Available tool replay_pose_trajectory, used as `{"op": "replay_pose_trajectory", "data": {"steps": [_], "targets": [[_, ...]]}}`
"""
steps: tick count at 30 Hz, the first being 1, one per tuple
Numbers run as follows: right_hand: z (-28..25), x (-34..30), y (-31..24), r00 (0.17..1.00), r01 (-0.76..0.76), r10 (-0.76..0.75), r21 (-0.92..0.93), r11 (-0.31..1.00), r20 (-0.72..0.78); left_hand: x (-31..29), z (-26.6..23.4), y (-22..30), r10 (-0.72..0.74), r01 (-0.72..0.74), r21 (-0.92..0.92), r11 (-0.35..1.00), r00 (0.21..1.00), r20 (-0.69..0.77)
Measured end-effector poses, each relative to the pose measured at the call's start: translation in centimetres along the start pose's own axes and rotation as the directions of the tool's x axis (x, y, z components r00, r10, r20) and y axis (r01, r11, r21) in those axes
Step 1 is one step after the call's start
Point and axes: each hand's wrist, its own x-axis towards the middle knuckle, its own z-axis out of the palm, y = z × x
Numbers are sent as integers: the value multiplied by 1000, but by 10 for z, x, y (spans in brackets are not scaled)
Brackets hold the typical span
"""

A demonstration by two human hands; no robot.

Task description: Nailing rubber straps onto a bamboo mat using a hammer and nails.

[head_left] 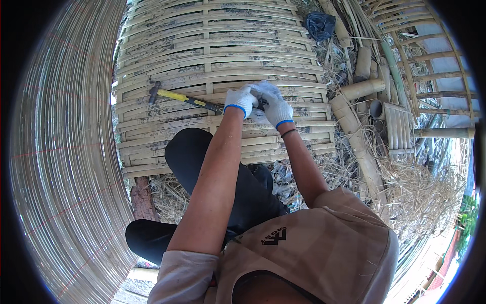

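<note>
In white knit gloves with blue cuffs, my left hand [239,100] and my right hand [278,110] meet over a woven bamboo platform [167,55]. Between them is a thin, whitish see-through plastic bag [268,88], its edges showing above and below the gloves. The fingers of both hands are closed on it. Something dark shows in the gap between the hands, too small to name. To the left of my left hand lies a hammer [174,96] with a dark head and a yellow and black handle; the handle's end reaches close to that glove.
A tall screen of thin slats [71,142] stands along the left. On the right are cut bamboo poles [357,134], a slatted bamboo frame [435,66] and dry straw [415,187]. A crumpled black plastic bag [320,25] lies beyond the platform's far right edge.
</note>
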Motion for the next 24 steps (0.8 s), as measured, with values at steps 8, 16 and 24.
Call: {"op": "replay_pose_trajectory", "data": {"steps": [8, 16, 24], "targets": [[8, 6, 1, 987, -4, 0, -28, 1000, -160, 3, -4, 12, -94, 75, 402, 913, 995, 26], [18, 20, -1, 989, 93, -96, -34, 995, -110, 7, 16, -2, -104, 141, 334, 932, 987, -126], [6, 25, -7, 978, 192, -200, -111, 975, -66, 12, 23, -7, -106, 137, 310, 941, 988, -116]]}}
